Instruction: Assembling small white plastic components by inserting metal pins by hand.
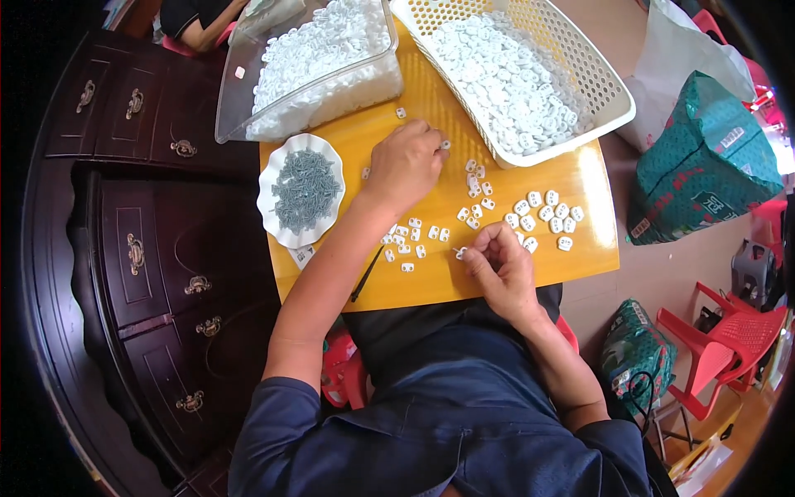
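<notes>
My left hand [406, 164] is over the middle of the yellow table, fingers curled, with a small white two-holed plastic piece [445, 145] at its fingertips. Close to the near edge, my right hand [502, 267] pinches another small white piece [460, 253] between thumb and forefinger. Several loose two-holed pieces [416, 233] lie between the hands, and more [474, 184] are strewn further back. Beyond my right hand sits a group of rounded white caps [546, 213] with dark marks. A scalloped white bowl [270, 209] of short grey screw-like pins [305, 189] stands left of my left forearm.
At the back are a clear plastic bin [310, 98] and a cream perforated basket [609, 91], both heaped with white pieces. A thin dark tool [367, 275] lies near the front edge. Dark drawers [157, 248] stand left; a teal bag [704, 166] and red chair [720, 348] are right.
</notes>
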Action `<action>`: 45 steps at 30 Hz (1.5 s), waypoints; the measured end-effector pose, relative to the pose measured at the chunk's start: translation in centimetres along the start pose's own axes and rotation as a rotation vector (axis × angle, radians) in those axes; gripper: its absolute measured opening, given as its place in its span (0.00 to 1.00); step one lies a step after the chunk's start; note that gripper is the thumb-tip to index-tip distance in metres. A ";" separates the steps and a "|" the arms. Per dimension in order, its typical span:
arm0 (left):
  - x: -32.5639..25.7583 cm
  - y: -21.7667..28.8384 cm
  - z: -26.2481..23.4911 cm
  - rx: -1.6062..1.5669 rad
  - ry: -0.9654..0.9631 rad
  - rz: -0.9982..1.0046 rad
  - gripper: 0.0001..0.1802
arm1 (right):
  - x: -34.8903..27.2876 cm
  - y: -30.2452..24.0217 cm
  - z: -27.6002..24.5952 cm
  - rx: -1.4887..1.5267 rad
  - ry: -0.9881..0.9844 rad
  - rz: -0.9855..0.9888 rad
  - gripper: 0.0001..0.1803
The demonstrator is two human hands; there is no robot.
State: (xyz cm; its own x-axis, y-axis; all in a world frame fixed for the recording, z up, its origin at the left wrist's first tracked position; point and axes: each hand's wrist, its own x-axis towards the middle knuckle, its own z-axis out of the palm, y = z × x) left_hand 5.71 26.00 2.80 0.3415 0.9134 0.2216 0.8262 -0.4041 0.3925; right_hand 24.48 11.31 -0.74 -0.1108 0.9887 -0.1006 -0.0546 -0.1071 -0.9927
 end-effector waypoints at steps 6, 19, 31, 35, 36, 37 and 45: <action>0.1 0.7 -0.1 0.055 0.026 0.037 0.06 | 0.1 -0.3 0.0 0.010 0.002 -0.014 0.09; -6.3 2.7 -3.0 -0.797 0.063 -0.160 0.05 | -0.1 -0.6 0.0 0.073 0.012 0.044 0.09; -9.9 3.7 -2.2 -0.992 -0.078 -0.315 0.10 | -0.2 -0.8 0.1 0.075 0.020 0.041 0.09; -10.1 3.5 -2.3 -0.916 -0.135 -0.312 0.08 | -0.1 -0.7 0.0 0.052 0.014 0.028 0.10; -10.0 3.4 -2.2 -0.906 -0.136 -0.273 0.07 | -0.1 -0.7 0.0 0.051 0.020 0.023 0.10; -10.0 3.4 -2.2 -0.893 -0.135 -0.235 0.07 | -0.1 -0.7 0.0 0.051 0.020 0.025 0.10; -9.7 3.8 -2.4 -0.863 -0.225 -0.186 0.07 | -0.1 -0.4 -0.1 0.045 -0.001 -0.002 0.10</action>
State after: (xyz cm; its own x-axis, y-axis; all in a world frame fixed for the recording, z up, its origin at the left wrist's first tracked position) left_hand 4.41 15.49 4.31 0.3909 0.9187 -0.0561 0.2855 -0.0631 0.9563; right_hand 24.62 11.24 -0.33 -0.1122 0.9888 -0.0984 -0.0991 -0.1097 -0.9890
